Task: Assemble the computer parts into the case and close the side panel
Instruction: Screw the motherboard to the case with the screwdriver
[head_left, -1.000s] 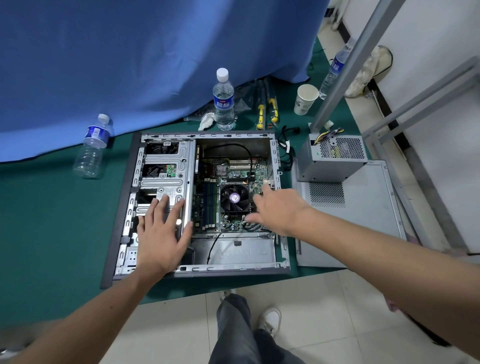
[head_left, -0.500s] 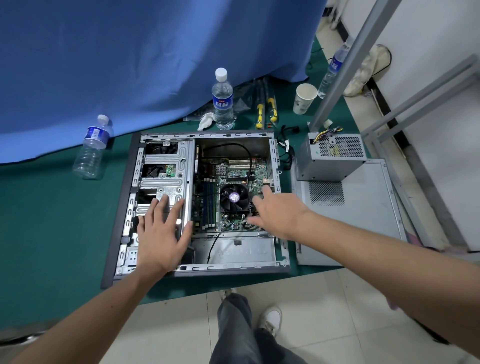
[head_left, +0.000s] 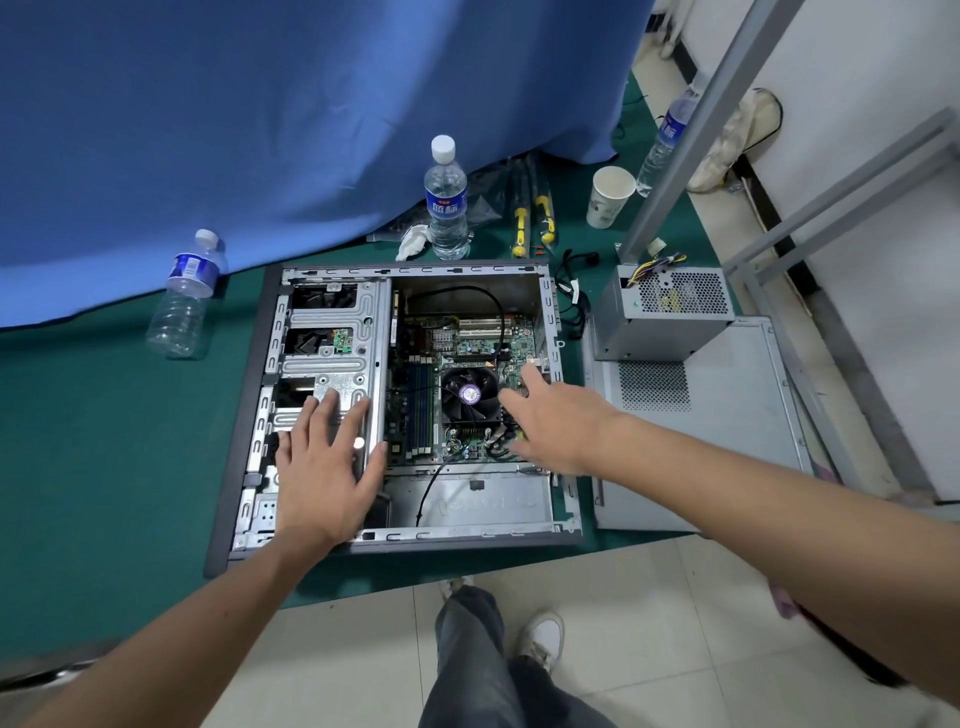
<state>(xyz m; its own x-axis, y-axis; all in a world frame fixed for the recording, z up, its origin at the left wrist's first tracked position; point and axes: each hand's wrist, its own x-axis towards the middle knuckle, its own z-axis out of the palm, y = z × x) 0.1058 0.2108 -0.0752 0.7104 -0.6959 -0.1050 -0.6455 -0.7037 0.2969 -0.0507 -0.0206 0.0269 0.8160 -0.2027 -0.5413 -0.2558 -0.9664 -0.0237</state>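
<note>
Fingers (head_left: 332, 410) on open, side-lying case (head_left: 249, 415)

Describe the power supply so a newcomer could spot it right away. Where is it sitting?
Start at the open computer case on the green mat. To its right lies the flat grey side panel, and the power supply sits on that panel's far end. It is the only grey metal box there, with a honeycomb grille and coloured wires.

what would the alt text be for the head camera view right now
An open grey metal computer case lies on green floor cloth; the left hand rests flat on its silver drive cage, the right hand reaches beside the black cooler fan. A grey power supply box sits outside, on the detached side panel.
</note>
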